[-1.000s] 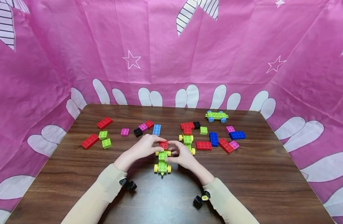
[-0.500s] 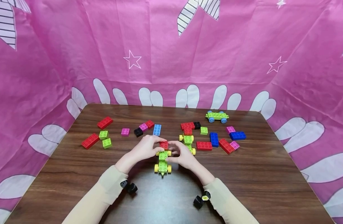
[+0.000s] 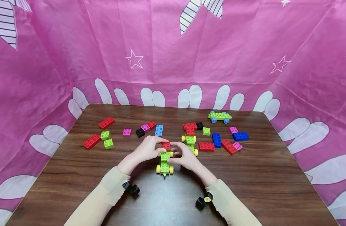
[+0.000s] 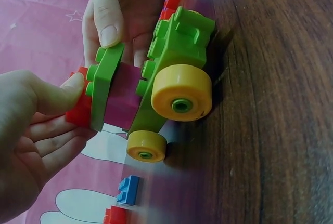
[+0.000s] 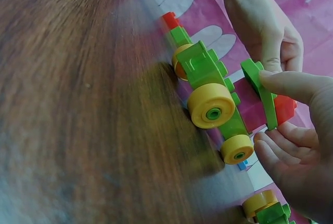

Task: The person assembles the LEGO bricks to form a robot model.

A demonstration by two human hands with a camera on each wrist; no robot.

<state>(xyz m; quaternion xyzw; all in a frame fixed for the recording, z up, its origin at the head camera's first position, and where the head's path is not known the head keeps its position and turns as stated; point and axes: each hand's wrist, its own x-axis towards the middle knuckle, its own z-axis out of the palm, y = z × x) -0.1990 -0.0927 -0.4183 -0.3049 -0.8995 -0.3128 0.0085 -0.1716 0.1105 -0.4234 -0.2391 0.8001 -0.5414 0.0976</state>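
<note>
A toy car with a green base [image 3: 165, 167] and yellow wheels [image 4: 182, 93] stands on the table between the hands. A magenta brick [image 4: 123, 96] sits on the base, under a slanted green piece [image 4: 105, 90] topped by a red brick [image 4: 79, 108]. My left hand [image 3: 147, 148] pinches the red brick, its thumb against the near face. My right hand [image 3: 185, 157] holds the slanted green piece, with the thumb on its edge in the right wrist view and the fingers around the far side. Parts of the fingers are hidden behind the bricks.
Just right of the hands is a second yellow-wheeled car [image 3: 190, 140], with red bricks [image 3: 190, 129] near it. A blue-wheeled base [image 3: 219, 116] stands at the back right. Loose bricks lie on both sides, including a light blue brick [image 3: 159, 130] behind the left hand.
</note>
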